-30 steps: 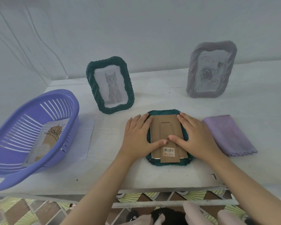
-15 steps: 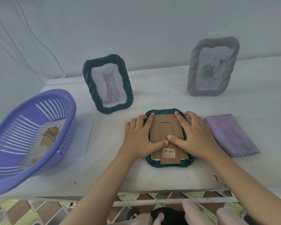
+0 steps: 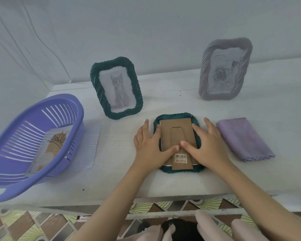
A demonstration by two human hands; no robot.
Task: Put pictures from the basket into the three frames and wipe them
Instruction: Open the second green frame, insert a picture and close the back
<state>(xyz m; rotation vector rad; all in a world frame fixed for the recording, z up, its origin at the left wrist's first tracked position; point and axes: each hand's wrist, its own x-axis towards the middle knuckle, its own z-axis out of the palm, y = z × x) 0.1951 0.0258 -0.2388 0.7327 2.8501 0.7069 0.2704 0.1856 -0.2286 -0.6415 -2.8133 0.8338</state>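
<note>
Near the counter's (image 3: 163,185) front edge, left hand (image 3: 149,150) and right hand (image 3: 207,146) are lying over the face-down frame (image 3: 174,116), fingers (image 3: 147,129) apart and straight, thumbs (image 3: 174,148) pressing the backing (image 3: 175,134) down, likely seating it.

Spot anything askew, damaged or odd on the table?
Only the face-down green frame: its cardboard backing looks not fully seated, with a white sliver showing along its lower edge while the left hand and right hand press it. The cat frame, grey frame, cloth and basket look normal.
</note>
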